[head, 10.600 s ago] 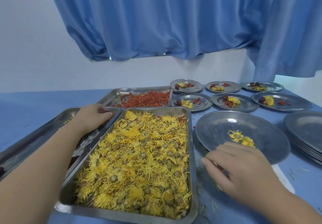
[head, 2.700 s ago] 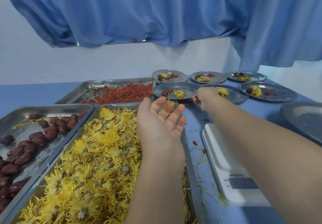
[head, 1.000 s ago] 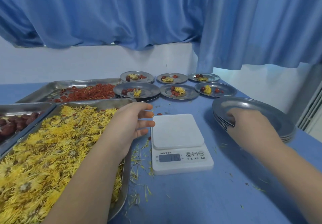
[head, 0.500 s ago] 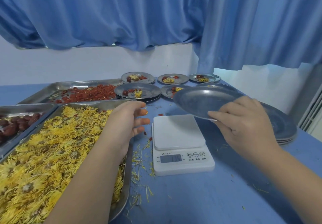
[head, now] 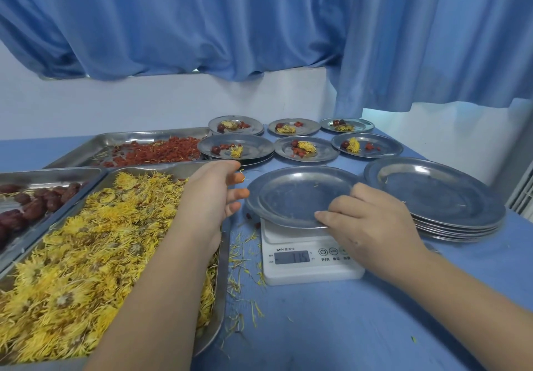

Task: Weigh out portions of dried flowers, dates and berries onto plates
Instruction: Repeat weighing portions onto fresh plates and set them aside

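Plate flat on scale (rim held by right hand); left hand loose, empty.

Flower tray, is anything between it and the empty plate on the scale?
Nothing visible. The flower tray sits beside the plate, only loose petals between. The right hand holds the plate's near rim, clear of that path.

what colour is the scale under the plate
White scale, grey display; shows best in the head view.

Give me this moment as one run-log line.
step: empty plate on kitchen scale | right grip: holds plate's near rim | left grip: open over dried-flower tray
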